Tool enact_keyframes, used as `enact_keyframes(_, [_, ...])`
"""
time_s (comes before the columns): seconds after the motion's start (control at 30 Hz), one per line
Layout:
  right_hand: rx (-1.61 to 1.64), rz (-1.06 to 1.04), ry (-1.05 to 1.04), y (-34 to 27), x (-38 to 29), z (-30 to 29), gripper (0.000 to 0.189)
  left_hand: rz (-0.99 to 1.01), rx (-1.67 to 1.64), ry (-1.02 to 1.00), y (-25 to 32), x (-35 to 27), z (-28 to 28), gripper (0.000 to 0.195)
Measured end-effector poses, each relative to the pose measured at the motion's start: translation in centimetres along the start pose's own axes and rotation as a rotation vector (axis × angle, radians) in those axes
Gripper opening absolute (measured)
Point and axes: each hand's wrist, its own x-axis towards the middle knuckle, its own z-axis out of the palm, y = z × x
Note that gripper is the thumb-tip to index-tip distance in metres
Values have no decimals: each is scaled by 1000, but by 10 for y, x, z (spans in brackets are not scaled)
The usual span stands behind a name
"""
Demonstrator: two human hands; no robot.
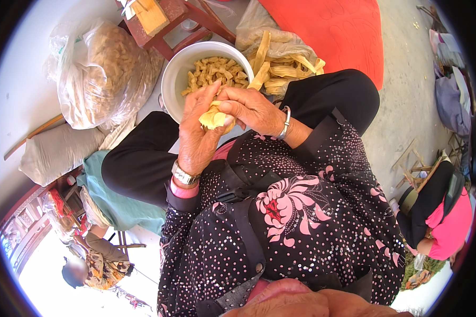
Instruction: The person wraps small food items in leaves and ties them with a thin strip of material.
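Both hands meet above a white pot (168, 81) in front of my body. My left hand (198, 134), with a metal watch at its wrist, grips a folded, pale yellow strip (213, 117) that looks like tofu skin. The fingers of my right hand (254, 109), which wears a silver bangle, bend over the same strip from the other side. Several small yellow knotted pieces (218, 71) lie in the pot. To its right, long yellow strips (285, 71) spill from a clear plastic bag (258, 23). My fingers hide part of the held strip.
A big clear bag of knotted pieces (111, 71) stands at left, above a pale sack (63, 146). A dark red wooden stool (170, 18) is beyond the pot, with a red mat (341, 35) to its right. Two other people (107, 261) (448, 222) sit behind on either side.
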Motion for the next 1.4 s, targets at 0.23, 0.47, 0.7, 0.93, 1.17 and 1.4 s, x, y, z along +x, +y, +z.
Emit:
enact_keyframes(0.23, [49, 33, 139, 12, 0, 12, 28, -284, -485, 59, -16, -4, 11, 42])
enact_keyframes(0.47, [-99, -8, 197, 6, -5, 9, 34, -433, -1045, -28, -13, -6, 7, 55])
enact_keyframes(0.7, [-294, -44, 363, 8, -15, -9, 27, -439, -1253, -127, -29, -2, -2, 49])
enact_keyframes(0.93, [-291, -77, 395, 17, -21, -15, 24, -489, -1330, -70, -36, -6, -9, 46])
enact_keyframes(1.17, [-49, 503, -79, -4, -12, -2, 32, -548, -1257, -18, -37, -3, -2, 45])
enact_keyframes(1.4, [-214, 232, -71, 1, -23, -4, 27, -600, -1423, -58, -43, -8, -5, 43])
